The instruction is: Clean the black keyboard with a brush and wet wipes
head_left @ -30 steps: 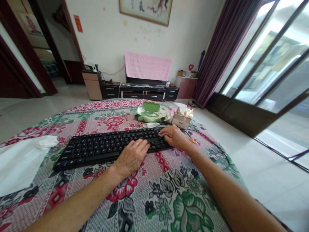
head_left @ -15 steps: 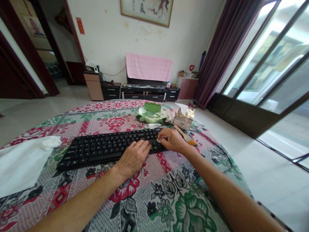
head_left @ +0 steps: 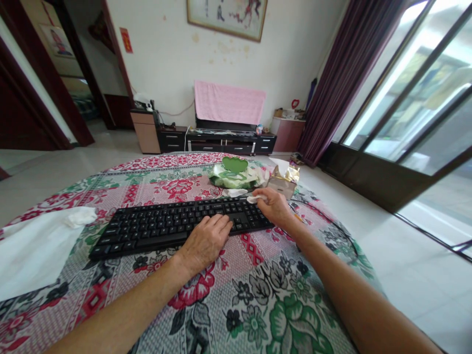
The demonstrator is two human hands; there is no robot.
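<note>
A black keyboard [head_left: 155,226] lies at a slant on the flowered tablecloth. Across its front edge, right of the space bar, rests my left hand [head_left: 210,236], its fingers stretched out flat over the keys. My right hand [head_left: 275,204] is at the far right corner, above the number keys. Pinched in its fingers is a small white wipe [head_left: 257,199]; whether it touches the keys I cannot tell. Just behind the keyboard sit a crumpled white wipe [head_left: 236,193] and a green-and-white wipes pack [head_left: 234,177] with its green lid up.
A tissue box [head_left: 282,186] stands beyond my right hand. Part of a brush [head_left: 298,217] shows beside my right wrist, and a black cable [head_left: 328,221] curves along the table's right side. White cloth [head_left: 33,250] with a crumpled wipe [head_left: 81,216] on it covers the left side.
My right hand has moved right and away from me with the wipe, from the keys beside the arrow block to the far right corner. It now covers most of the brush. My left hand stays put.
</note>
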